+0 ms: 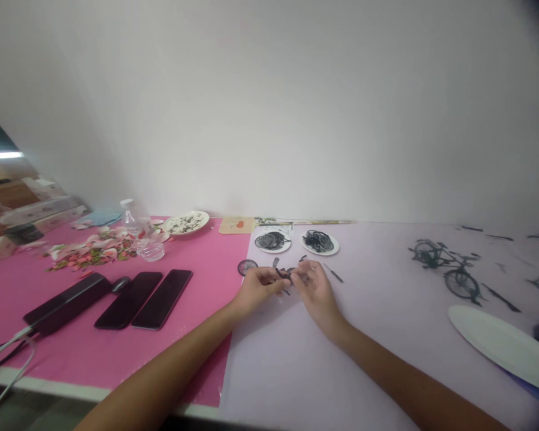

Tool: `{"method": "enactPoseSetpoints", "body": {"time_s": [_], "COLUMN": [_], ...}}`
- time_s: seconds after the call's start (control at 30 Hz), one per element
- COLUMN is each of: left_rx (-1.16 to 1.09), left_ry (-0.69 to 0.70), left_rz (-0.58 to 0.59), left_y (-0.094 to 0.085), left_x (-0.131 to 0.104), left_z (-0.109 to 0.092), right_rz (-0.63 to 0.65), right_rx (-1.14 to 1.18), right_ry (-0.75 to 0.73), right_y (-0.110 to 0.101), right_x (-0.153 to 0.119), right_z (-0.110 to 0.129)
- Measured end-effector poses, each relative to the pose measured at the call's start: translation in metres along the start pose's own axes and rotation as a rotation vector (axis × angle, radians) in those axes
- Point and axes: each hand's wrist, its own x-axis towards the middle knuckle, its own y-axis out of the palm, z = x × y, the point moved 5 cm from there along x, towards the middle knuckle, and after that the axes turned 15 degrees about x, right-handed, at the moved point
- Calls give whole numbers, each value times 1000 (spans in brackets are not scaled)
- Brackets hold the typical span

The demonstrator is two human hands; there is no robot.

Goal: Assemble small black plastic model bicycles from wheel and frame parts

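Observation:
Near the middle of the table, my left hand (261, 287) is closed, its thumb and fingers pinching a small black model bicycle part (284, 275). My right hand (315, 292) meets it from the other side, fingertips closed on the same part; its exact shape is partly hidden by the fingers. A black spoked toy wheel (247, 267) lies just left of my hands. Beyond them are two white plates, the left plate (273, 251) and the right plate (335, 248), both heaped with black bicycle parts. A thin dark tool (336, 275) lies to the right.
An assembled black model bicycle (449, 266) stands at right, near a white oval plate (503, 341). On the pink left side lie two phones (162, 299), a black power strip (67, 302), scattered petals (103, 245), a clear bottle (129, 218) and a plate of white pieces (186, 223).

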Motion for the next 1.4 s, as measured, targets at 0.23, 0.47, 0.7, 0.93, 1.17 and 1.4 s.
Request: {"method": "enactPoseSetpoints", "body": {"time_s": [0.23,0.47,0.7,0.93,1.17,1.4], "left_rx": [34,65,74,97,162,299], "left_ry": [30,76,73,85,107,150], "left_rz": [-15,-20,-19,-30,-49,-88], "left_y": [-2,-2,-1,0,-1,-5], "left_x": [1,2,2,1,-2,-5], "left_z": [3,3,4,5,-3,-11], "right_rz": [-5,-21,-47,-62,-53,-39], "right_rx": [-11,82,163,203,250,269], "right_ry": [14,95,187,261,309,297], "right_y": [-1,0,2,1,2,1], "right_x": [1,3,2,1,0,1], "right_z": [2,1,3,2,2,1]}}
